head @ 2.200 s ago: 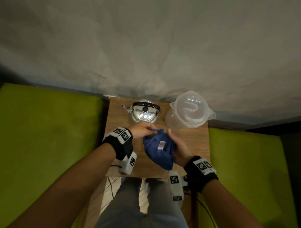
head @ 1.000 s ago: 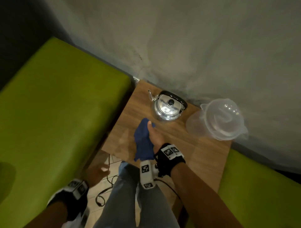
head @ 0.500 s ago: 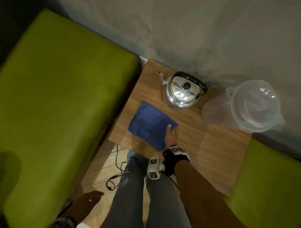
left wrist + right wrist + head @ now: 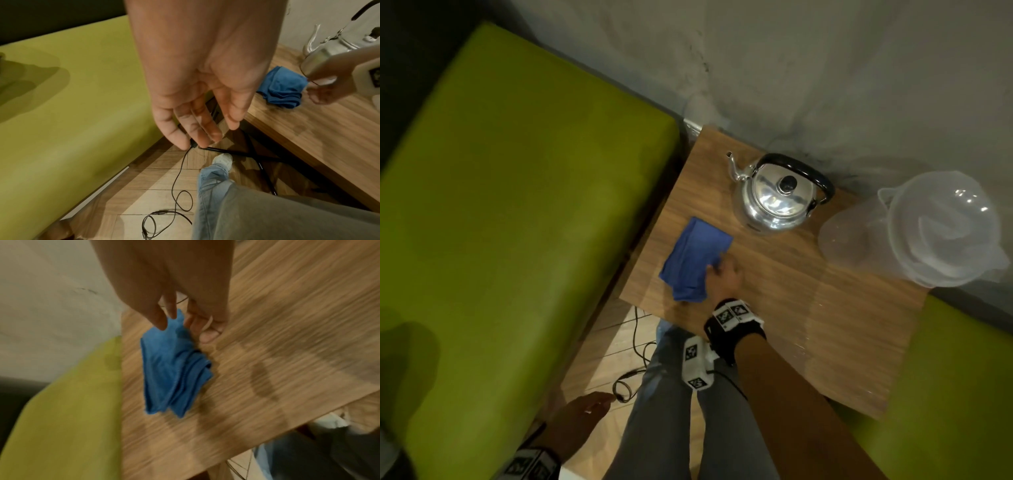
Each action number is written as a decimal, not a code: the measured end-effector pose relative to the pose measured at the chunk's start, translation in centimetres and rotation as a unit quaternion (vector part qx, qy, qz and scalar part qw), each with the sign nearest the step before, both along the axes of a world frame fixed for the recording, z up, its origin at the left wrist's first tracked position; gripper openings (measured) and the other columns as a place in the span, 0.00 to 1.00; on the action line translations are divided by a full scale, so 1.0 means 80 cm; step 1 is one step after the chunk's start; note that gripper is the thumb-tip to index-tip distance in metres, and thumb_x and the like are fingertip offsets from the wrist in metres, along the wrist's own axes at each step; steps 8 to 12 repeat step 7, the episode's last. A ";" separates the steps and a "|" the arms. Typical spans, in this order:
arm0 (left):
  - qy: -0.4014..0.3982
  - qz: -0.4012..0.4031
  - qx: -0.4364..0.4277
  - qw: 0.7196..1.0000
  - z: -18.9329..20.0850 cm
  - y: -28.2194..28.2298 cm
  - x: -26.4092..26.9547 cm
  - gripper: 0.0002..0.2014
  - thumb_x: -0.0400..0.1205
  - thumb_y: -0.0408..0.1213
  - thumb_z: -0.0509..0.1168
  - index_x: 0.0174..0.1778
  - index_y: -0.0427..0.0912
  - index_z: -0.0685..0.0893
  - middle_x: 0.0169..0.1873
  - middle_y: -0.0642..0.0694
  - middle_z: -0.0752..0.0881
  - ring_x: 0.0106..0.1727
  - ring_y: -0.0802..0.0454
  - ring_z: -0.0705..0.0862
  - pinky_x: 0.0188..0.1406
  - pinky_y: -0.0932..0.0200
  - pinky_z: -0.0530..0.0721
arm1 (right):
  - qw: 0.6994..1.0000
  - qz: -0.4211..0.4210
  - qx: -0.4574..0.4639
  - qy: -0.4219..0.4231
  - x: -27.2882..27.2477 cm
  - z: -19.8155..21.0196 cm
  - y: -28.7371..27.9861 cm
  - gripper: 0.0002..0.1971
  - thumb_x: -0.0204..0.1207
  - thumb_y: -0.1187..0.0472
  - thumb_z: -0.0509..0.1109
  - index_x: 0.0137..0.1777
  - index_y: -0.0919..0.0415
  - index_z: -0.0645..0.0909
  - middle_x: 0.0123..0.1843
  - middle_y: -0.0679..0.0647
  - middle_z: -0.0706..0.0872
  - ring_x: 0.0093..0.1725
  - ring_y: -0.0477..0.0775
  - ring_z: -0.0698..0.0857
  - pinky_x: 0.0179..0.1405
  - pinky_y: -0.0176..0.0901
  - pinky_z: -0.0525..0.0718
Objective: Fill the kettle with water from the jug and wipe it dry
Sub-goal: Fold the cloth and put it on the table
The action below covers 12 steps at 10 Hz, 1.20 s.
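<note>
The kettle [image 4: 774, 197] was set at the counter's [image 4: 825, 308] far edge, just beside the jug [image 4: 914, 229]. The cloth [image 4: 693, 265] was pinched by the right hand [image 4: 724, 275] near the counter's left edge; it is best slid inward before release. The left hand [image 4: 197, 91] was kept relaxed, holding nothing.

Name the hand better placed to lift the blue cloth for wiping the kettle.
Right. The right hand already touches the blue cloth on the table near the kettle; the left hand hangs below the tabletop.
</note>
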<state>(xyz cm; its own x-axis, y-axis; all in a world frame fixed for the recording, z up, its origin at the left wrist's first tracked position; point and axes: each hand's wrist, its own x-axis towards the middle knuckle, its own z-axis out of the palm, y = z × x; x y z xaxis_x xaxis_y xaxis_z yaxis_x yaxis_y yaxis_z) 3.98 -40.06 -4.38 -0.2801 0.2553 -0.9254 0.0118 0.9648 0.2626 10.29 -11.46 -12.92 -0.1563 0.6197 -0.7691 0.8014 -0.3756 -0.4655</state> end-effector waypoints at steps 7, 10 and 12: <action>0.004 0.008 -0.039 0.999 -0.009 -0.006 -0.008 0.08 0.81 0.44 0.61 0.45 0.66 0.81 0.60 0.41 0.85 0.54 0.43 0.84 0.57 0.46 0.84 | 0.966 0.255 -0.018 -0.049 0.027 0.030 -0.018 0.16 0.83 0.54 0.57 0.67 0.59 0.72 0.66 0.61 0.80 0.59 0.62 0.80 0.61 0.53 0.79; 0.004 0.008 -0.039 0.999 -0.009 -0.006 -0.008 0.08 0.81 0.44 0.61 0.45 0.66 0.81 0.60 0.41 0.85 0.54 0.43 0.84 0.57 0.46 0.84 | 0.966 0.255 -0.018 -0.049 0.027 0.030 -0.018 0.16 0.83 0.54 0.57 0.67 0.59 0.72 0.66 0.61 0.80 0.59 0.62 0.80 0.61 0.53 0.79; 0.004 0.008 -0.039 0.999 -0.009 -0.006 -0.008 0.08 0.81 0.44 0.61 0.45 0.66 0.81 0.60 0.41 0.85 0.54 0.43 0.84 0.57 0.46 0.84 | 0.966 0.255 -0.018 -0.049 0.027 0.030 -0.018 0.16 0.83 0.54 0.57 0.67 0.59 0.72 0.66 0.61 0.80 0.59 0.62 0.80 0.61 0.53 0.79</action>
